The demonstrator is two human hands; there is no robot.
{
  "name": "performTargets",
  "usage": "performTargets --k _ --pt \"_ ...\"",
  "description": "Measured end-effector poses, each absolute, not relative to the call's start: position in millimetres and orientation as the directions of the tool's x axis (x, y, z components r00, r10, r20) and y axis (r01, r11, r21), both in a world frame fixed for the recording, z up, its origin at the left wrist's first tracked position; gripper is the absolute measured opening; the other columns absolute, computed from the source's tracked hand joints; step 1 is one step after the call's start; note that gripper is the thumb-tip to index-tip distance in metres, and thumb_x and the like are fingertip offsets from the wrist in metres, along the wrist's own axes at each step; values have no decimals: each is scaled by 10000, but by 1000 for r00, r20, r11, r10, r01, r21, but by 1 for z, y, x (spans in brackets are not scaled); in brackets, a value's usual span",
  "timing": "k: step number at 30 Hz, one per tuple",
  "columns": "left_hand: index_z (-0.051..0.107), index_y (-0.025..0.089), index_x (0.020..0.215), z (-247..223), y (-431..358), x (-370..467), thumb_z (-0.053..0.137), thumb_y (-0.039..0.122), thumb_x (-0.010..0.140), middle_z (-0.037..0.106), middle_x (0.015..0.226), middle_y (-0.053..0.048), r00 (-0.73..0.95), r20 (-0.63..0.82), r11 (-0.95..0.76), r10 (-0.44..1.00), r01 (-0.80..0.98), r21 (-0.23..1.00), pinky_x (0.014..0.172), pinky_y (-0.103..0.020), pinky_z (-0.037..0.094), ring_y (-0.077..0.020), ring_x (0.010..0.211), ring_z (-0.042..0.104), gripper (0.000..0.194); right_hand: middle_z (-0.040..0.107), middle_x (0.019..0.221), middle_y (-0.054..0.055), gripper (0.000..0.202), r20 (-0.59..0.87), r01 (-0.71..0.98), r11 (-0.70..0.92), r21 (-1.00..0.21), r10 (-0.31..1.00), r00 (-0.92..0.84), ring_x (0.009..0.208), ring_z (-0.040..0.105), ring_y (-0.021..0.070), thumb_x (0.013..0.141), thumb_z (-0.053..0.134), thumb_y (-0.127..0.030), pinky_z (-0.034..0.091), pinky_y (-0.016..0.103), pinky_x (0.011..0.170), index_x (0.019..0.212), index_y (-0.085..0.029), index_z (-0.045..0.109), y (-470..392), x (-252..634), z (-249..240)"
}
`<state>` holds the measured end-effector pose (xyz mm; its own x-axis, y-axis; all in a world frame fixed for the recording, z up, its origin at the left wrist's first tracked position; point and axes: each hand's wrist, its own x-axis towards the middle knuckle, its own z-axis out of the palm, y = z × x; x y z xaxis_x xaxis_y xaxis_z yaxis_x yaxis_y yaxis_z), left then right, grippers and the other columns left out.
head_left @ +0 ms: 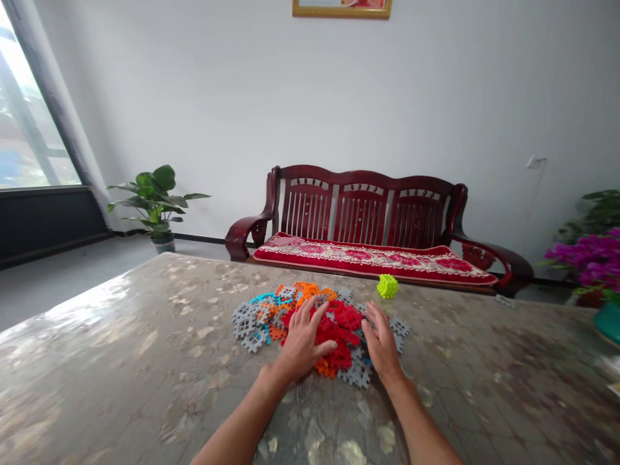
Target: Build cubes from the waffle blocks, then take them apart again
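Observation:
A heap of flat, notched plastic interlocking pieces lies on the table in front of me. Red pieces (341,329) are at its middle, orange pieces (306,292) behind them, and grey pieces (247,323) spread to the left and right, with a few blue pieces (266,298) among them. My left hand (305,336) rests on the left side of the red pieces, fingers apart. My right hand (380,339) is at the heap's right edge, fingers spread and partly bent. Neither hand visibly grips a piece. A yellow-green assembled ball (387,286) sits behind the heap.
The table (145,361) has a patterned cover. Beyond it stands a dark red wooden bench (363,216) with a red floral cushion. A potted plant (157,200) is at the left. Purple flowers (591,261) in a teal pot (609,321) stand at the right edge.

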<state>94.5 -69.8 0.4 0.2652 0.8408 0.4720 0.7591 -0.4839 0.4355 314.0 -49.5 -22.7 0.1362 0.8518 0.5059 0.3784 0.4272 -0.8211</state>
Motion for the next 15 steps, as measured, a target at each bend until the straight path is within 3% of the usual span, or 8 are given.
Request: performTargets --k 2,5,10,15 --pt "367 355 1445 3 -77 99 754 551 631 286 1545 -131 348 378 -485 858 793 370 1064 -636 294 -397 1400 262 922 501 1383 126 442 509 381 432 -817 852 125 1174 569 230 915 445 -433 525 364 896 1294 -221 527 -53 314 -23" --pt "434 388 1395 7 -86 106 822 471 529 329 1528 -107 387 312 -478 867 823 308 1021 -638 340 -415 1366 309 952 560 1313 120 377 544 450 447 -773 832 108 1199 538 240 908 454 -411 512 391 920 1187 -211 612 -57 311 -22" --pt "558 338 1255 12 -88 110 696 238 672 528 1362 -51 345 391 -473 854 827 305 994 -449 426 -284 1228 473 607 640 1177 108 311 598 532 469 -705 796 90 1131 568 231 909 434 -355 461 427 984 1042 -208 673 -57 310 -22" --pt "624 296 1131 12 -78 103 584 153 749 639 1143 -31 256 447 -443 857 809 386 930 -331 463 -209 1085 555 410 667 1094 97 295 624 557 465 -688 771 126 1067 596 214 903 414 -302 451 402 983 964 -205 686 -55 311 -22"
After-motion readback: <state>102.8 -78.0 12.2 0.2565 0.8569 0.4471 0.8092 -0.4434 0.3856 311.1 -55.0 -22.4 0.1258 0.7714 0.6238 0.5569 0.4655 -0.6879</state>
